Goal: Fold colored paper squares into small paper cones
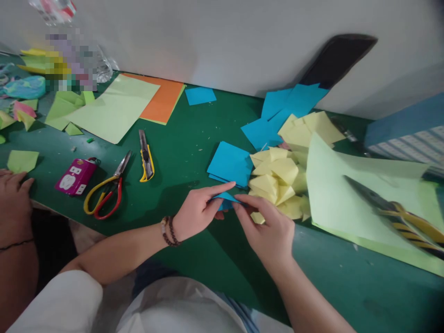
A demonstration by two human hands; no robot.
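Both hands meet over a small blue paper piece [226, 200] at the near middle of the green table [180, 152] — the step in hand looks like pressing or sharpening a fold in it. The left hand [199, 208] lies palm down with its index finger stretched out along the paper's upper edge, thumb tucked under, so it pinches the sheet against the table. The right hand [267, 229] comes in from the lower right, its fingertips closed on the paper's right corner; how tight that pinch is I cannot quite tell, since the paper is mostly hidden beneath the fingers. A beaded bracelet [169, 231] circles the left wrist.

The next move likely calls for a steady hold with 1 hand while the other runs along the crease — edges kept aligned.

Just behind the fold lies a stack of blue squares [231, 164], and beside it a heap of folded yellow pieces [277, 178]. Scissors [106, 192] and a utility knife [145, 157] rest well to the left. Another person's hand [12, 189] sits at the far left edge.
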